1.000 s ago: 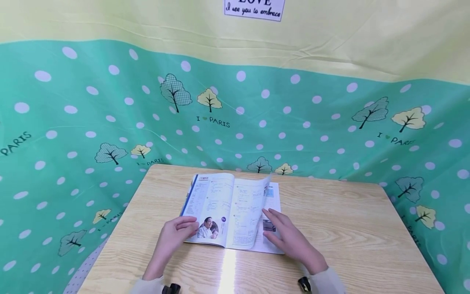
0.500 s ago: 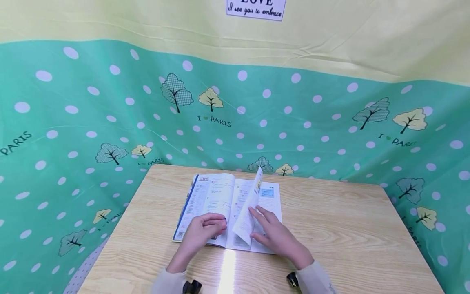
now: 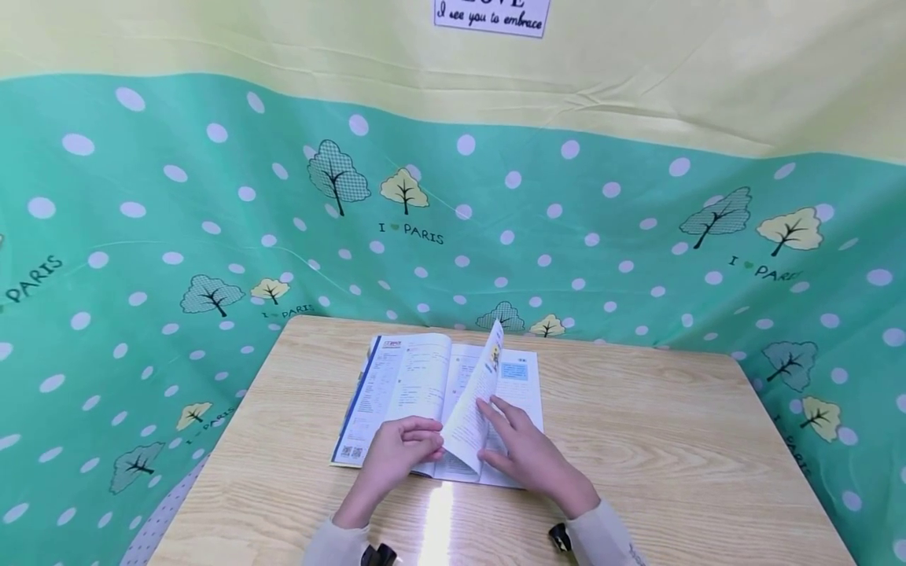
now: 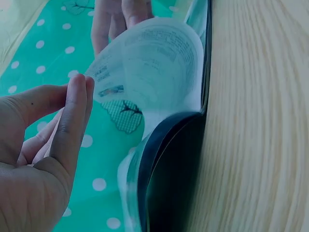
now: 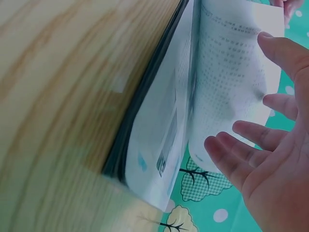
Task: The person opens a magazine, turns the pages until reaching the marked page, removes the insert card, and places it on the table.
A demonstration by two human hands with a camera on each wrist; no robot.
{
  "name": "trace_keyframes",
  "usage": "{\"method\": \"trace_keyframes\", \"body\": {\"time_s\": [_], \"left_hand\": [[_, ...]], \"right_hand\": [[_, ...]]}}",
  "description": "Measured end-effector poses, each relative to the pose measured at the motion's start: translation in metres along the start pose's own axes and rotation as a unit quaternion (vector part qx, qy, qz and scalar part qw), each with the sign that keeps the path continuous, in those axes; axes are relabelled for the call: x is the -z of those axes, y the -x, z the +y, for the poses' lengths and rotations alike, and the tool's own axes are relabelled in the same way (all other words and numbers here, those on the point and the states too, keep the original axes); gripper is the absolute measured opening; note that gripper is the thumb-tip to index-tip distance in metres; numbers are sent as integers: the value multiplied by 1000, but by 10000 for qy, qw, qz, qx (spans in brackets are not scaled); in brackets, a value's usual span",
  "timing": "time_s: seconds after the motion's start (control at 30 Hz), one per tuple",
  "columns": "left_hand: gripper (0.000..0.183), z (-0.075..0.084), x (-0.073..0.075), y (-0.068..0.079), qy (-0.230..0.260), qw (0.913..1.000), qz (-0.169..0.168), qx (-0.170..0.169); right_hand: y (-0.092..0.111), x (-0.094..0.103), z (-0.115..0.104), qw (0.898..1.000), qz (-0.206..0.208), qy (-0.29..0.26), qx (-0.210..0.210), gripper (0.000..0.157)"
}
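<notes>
A magazine-like book (image 3: 414,369) with printed pages lies spread on the wooden table. One page (image 3: 470,417) stands raised and curved over its right half. At that page's lower left edge, my left hand (image 3: 403,450) pinches the paper between thumb and fingers; the left wrist view shows the curved page (image 4: 149,63) running from the fingertips. My right hand (image 3: 527,456) is on the other side of the raised page, its fingers spread and apart from each other. In the right wrist view the right hand's fingertips (image 5: 264,41) lie against or very near the printed page (image 5: 231,72).
The wooden table (image 3: 651,448) extends to both sides of the book. Behind it hangs a green and yellow curtain (image 3: 566,259) with dots and trees. A dark wrist device (image 3: 378,555) shows at the left sleeve.
The page has lifted and swung leftward from the right half. My left hand has moved right from the book's left side to the page edge; my right hand has shifted left.
</notes>
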State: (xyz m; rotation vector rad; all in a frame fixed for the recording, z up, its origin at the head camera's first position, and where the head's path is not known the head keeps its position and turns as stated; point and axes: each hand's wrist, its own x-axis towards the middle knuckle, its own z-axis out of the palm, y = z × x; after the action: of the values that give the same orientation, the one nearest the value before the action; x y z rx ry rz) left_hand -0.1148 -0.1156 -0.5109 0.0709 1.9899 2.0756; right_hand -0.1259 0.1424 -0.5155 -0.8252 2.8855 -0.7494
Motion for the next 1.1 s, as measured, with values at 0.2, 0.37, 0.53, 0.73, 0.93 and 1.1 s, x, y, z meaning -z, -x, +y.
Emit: {"method": "trace_keyframes", "body": {"time_s": [0.2, 0.37, 0.53, 0.73, 0.93, 1.1], "left_hand": [[28, 4, 15, 4, -89, 9995, 304, -35], [28, 7, 34, 11, -83, 9970, 770, 93], [26, 8, 55, 19, -18, 9911, 1311, 229], [27, 8, 74, 27, -121, 9855, 1663, 320], [30, 6, 89, 36, -522, 9772, 1970, 600], [33, 0, 101, 43, -759, 9724, 2087, 715]], "right_hand": [[6, 5, 4, 9996, 11, 244, -125, 80], [14, 7, 12, 9984, -178, 485, -233, 77], [23, 7, 18, 9967, -451, 499, -458, 76], [30, 8, 23, 9962, -545, 463, -506, 76], [33, 9, 27, 9947, -801, 378, -532, 82], [35, 9, 28, 9933, -978, 320, -532, 87]]}}
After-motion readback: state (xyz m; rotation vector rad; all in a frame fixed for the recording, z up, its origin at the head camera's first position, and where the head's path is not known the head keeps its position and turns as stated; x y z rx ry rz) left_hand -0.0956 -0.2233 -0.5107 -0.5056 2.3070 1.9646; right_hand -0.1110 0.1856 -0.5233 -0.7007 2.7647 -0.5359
